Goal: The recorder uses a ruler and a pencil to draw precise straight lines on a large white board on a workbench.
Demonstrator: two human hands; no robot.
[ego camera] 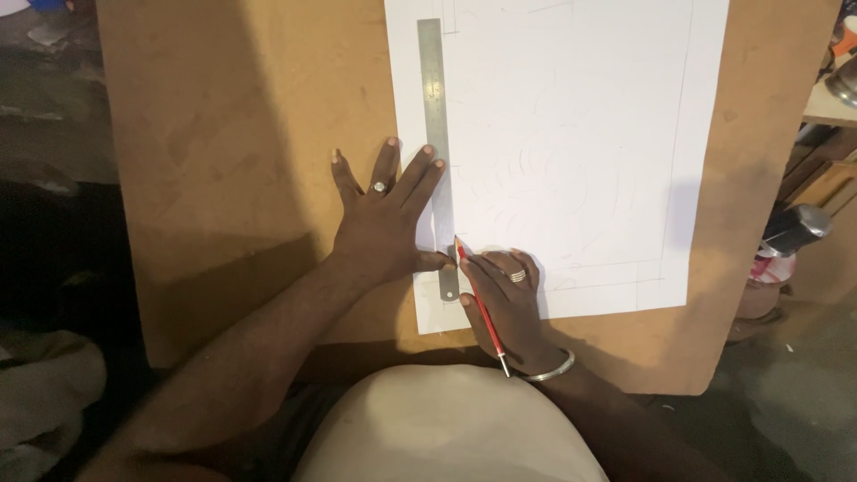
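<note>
right hand (pixel 509 299) fingers hold a red pencil (pixel 480 303), tip at 12 o'clock touching the steel ruler (pixel 437 134); left hand (pixel 384 228) fingers spread wide, pressing ruler on white paper (pixel 571 134).

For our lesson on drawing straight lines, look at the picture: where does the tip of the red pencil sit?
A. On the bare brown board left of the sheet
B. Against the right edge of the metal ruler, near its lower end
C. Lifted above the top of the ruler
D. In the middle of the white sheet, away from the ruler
B: the right hand holds the red pencil with its tip at the right edge of the metal ruler, near the lower end, while the left hand presses on the ruler.
</note>
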